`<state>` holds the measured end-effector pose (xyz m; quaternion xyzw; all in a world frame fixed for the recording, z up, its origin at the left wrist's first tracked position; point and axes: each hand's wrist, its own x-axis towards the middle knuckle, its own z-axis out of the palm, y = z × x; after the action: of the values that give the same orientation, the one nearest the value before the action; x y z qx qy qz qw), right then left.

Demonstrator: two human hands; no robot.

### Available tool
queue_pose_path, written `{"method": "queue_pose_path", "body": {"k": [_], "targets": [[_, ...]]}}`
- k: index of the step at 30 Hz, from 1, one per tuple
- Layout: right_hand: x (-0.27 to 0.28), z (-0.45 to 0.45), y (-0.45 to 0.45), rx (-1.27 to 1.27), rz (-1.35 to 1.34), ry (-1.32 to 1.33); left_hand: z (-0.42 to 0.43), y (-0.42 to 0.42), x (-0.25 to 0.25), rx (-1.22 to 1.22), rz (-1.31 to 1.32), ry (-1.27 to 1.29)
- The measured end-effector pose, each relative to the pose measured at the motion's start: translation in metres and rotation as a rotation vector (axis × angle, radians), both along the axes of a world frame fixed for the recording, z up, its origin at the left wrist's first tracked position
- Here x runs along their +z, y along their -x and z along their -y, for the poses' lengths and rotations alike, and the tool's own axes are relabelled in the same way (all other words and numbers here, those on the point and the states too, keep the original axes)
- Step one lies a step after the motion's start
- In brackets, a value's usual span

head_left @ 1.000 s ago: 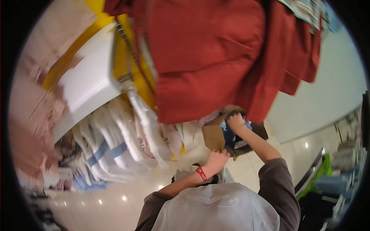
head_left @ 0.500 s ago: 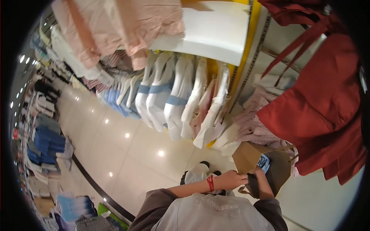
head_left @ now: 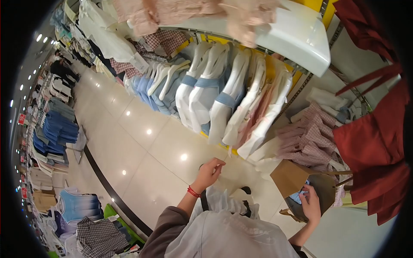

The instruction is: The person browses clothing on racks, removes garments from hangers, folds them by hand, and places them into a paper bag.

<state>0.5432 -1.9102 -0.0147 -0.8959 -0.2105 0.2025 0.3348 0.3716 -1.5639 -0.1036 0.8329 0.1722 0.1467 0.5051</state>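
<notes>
My left hand [head_left: 210,173], with a red cord bracelet [head_left: 193,191] at the wrist, is raised over the floor in front of me. Its fingers are loosely curled together, and nothing shows in them. To the right, a brown paper bag [head_left: 287,179] with handles gapes open and tilts. Inside its mouth is my right hand [head_left: 311,205], fingers bent against a blue and white patterned item [head_left: 297,197]. The hand covers part of that item, so its kind is unclear. The bag's lower part is dark in shadow.
White and blue garments [head_left: 215,92] hang on a rail ahead, under a white shelf [head_left: 297,36]. Pink checked clothes [head_left: 307,131] and a red garment [head_left: 374,150] hang close to the bag. More clothing racks [head_left: 56,129] line the left, beyond the tiled floor [head_left: 142,159].
My left hand has let go of the bag and moved up and left. My right hand stays at the bag's mouth. The view has shifted, moving the racks in the frame.
</notes>
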Motion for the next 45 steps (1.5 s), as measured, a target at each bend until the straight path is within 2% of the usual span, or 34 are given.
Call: {"method": "queue_pose_path", "body": {"k": [6,9,13,15,18,22,25,26,29,31,33,35,37,40,43,45], "targets": [[0.046,-0.07,0.046,-0.074,0.194,0.119,-0.096,0.013,-0.004,0.019,0.021,-0.131],[0.051,-0.138,0.072,0.005,0.284,0.031,-0.179,0.021,-0.009,0.082,0.028,-0.237],[0.045,-0.235,0.093,0.271,-0.036,-0.168,-0.317,0.032,-0.04,0.207,0.113,-0.602],[0.04,-0.256,0.101,0.253,0.037,-0.088,-0.377,0.025,-0.04,0.294,-0.065,-0.617],[0.041,-0.275,0.114,0.12,0.08,-0.116,-0.458,0.0,-0.052,0.366,-0.062,-0.759],[0.036,-0.275,0.126,0.014,0.038,-0.031,-0.517,-0.035,-0.06,0.397,-0.403,-0.668],[0.042,-0.279,0.131,-0.018,-0.004,0.008,-0.519,-0.051,-0.067,0.412,-0.567,-0.565],[0.045,-0.283,0.13,-0.031,-0.012,0.002,-0.509,-0.055,-0.065,0.426,-0.483,-0.599],[0.046,-0.303,0.121,-0.031,0.055,-0.109,-0.473,-0.074,-0.053,0.361,0.165,-0.575],[0.031,-0.323,0.11,-0.086,-0.085,-0.317,-0.401,-0.082,-0.015,0.147,0.393,-0.054],[0.014,-0.362,0.097,-0.023,-0.19,-0.552,-0.335,-0.085,0.004,-0.18,0.411,0.01],[-0.011,-0.408,0.09,-0.054,-0.299,-0.74,-0.279,-0.083,0.028,-0.419,0.315,0.034],[-0.037,-0.449,0.086,-0.098,-0.083,-0.644,-0.251,-0.087,0.024,-0.407,0.341,0.13],[-0.078,-0.463,0.072,-0.093,0.015,-0.575,-0.257,-0.087,0.013,-0.408,0.123,0.227],[-0.094,-0.466,0.071,-0.139,-0.016,-0.559,-0.265,-0.077,0.034,-0.49,-0.037,0.218],[-0.131,-0.461,0.062,-0.138,-0.14,-0.503,-0.257,-0.074,0.024,-0.612,0.044,0.311]]}}
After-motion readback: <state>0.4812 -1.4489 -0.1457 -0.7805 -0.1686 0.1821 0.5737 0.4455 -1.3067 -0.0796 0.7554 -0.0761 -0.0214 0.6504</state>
